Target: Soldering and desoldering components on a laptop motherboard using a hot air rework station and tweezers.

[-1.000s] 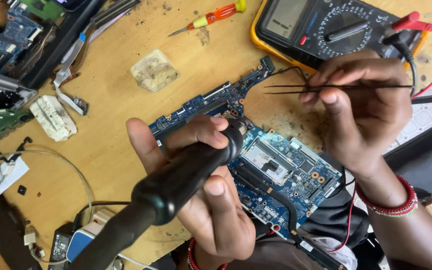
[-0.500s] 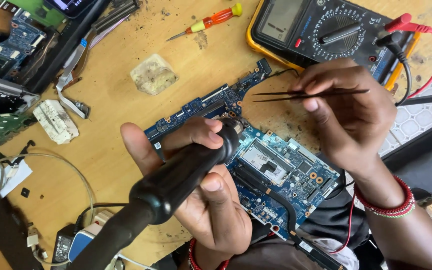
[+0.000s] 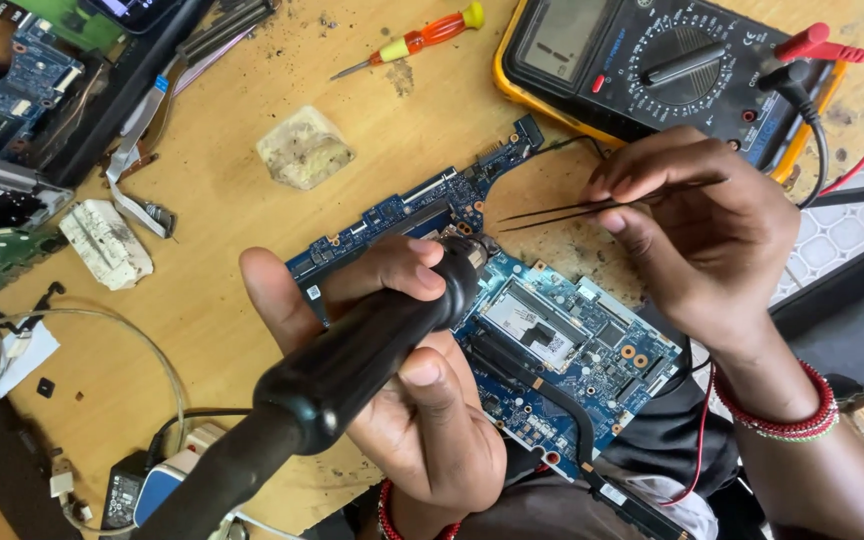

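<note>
The left hand (image 3: 422, 400) is wrapped fully around the thick black handle of a hot-air tool (image 3: 352, 370), fingers closed on it, with the nozzle end aimed down at the blue circuit board (image 3: 562, 350). The right hand (image 3: 702, 240) pinches a pair of thin dark tweezers (image 3: 592, 208) between thumb and fingertips; the tips are nearly together and hang above the bare wood just beside the board's upper edge, holding nothing that can be made out.

Progress, as judged: the board lies stripped and bare on the wooden bench (image 3: 232, 200), so disassembly is done; the rework at the nozzle is in hand, and reassembly remains.

Materials: the board is rigid and glossy, studded with small metal parts. The bench is scuffed and dusty. A yellow-cased meter (image 3: 652, 70) (matte rubber surround) lies behind, beside a slim orange screwdriver (image 3: 422, 38).
</note>
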